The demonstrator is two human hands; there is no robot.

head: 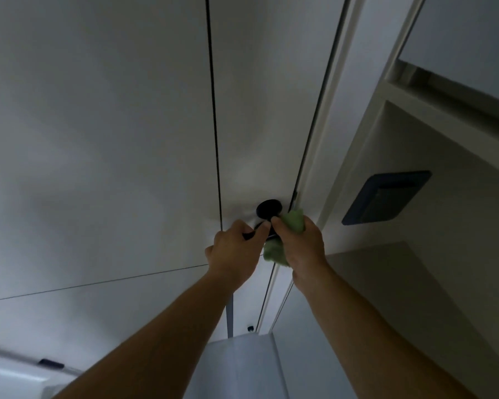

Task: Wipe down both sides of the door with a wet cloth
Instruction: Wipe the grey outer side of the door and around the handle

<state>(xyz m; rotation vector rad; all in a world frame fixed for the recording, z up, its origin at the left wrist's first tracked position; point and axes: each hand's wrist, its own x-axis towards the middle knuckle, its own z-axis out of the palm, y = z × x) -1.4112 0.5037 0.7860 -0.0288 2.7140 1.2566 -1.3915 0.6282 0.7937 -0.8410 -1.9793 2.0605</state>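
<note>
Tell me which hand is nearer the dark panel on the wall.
Right. The right hand, gripping the green cloth, sits lower left of the dark panel; the left hand, gripping the black door handle, lies farther left.

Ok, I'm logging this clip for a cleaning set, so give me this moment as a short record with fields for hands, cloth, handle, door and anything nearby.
left hand: grips the lever of the black door handle
right hand: holds the green cloth bunched, right beside the handle
door: plain white panel, handle near its right edge
wiping: cloth is at the handle, not on the flat panel
nearby: dark rectangular panel on the wall to the right
</note>
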